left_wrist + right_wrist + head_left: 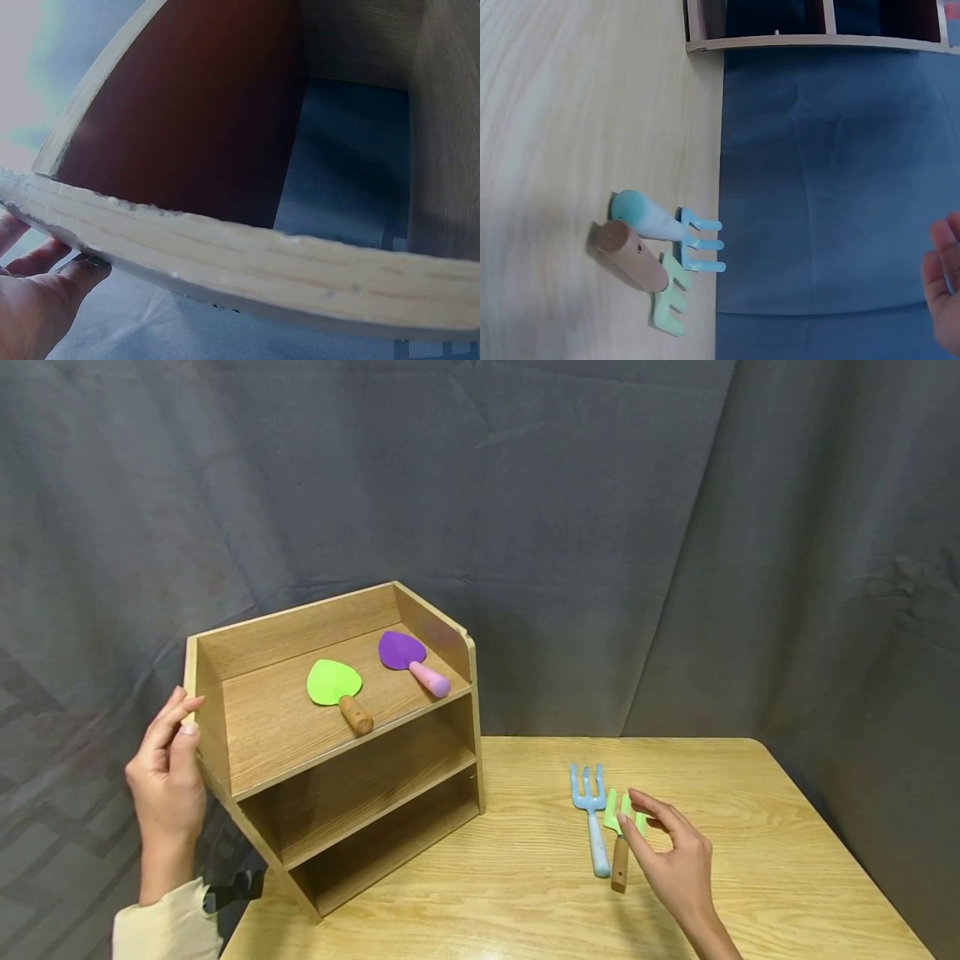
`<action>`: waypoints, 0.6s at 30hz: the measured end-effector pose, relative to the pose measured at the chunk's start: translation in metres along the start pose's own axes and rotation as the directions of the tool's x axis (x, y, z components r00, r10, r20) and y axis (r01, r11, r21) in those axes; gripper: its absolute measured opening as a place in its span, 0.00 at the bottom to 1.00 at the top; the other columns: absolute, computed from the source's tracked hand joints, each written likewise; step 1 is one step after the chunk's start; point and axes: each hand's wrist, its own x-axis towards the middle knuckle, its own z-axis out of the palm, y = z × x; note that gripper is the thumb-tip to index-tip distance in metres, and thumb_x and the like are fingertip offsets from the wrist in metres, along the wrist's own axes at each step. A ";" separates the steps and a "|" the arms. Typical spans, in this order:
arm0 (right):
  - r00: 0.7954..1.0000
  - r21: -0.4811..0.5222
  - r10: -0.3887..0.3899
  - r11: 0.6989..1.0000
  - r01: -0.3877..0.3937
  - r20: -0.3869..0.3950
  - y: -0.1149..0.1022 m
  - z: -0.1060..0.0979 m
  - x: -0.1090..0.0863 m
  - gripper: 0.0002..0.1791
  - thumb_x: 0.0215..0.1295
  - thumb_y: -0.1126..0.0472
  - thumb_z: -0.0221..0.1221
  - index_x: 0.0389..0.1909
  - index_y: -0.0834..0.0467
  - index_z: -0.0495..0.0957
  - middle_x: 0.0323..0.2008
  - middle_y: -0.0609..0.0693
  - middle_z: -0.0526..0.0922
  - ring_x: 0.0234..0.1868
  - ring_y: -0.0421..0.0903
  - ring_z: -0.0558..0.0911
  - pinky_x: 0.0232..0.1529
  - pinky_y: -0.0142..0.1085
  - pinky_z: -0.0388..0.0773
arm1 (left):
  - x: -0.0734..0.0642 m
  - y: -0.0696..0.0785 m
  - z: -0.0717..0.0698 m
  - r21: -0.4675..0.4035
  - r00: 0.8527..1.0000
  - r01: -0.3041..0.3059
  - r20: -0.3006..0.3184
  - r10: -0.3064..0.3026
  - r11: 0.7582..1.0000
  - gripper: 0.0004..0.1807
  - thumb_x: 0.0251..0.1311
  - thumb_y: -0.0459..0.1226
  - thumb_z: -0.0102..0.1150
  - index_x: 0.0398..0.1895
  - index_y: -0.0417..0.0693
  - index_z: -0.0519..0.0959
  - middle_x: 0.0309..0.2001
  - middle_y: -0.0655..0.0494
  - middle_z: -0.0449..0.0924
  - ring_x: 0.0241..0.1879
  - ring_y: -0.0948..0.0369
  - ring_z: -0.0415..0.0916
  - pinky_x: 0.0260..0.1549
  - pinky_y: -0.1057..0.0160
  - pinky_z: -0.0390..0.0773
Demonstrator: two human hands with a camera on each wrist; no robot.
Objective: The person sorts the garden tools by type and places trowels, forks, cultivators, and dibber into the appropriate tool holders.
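Head view: the camera looks forward and down over the tabletop, far enough back to hold the whole shelf at left and the right hand at lower right. Left wrist view: very near, the camera faces the shelf, whose pale edge crosses the lower frame, sharing it and the left hand with the head view. Right wrist view: farther off and turned sideways, tabletop at left, it shares the blue fork, green fork and shelf with the head view.
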 end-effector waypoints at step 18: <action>0.995 0.021 0.079 0.997 -0.078 -0.059 0.010 0.005 -0.014 0.21 0.48 0.77 0.68 0.46 0.65 0.83 0.41 0.58 0.85 0.41 0.30 0.80 0.41 0.20 0.72 | 0.001 -0.001 0.001 0.005 1.000 -0.003 0.002 0.003 1.000 0.18 0.66 0.32 0.46 0.52 0.33 0.80 0.61 0.46 0.74 0.62 0.60 0.69 0.61 0.66 0.63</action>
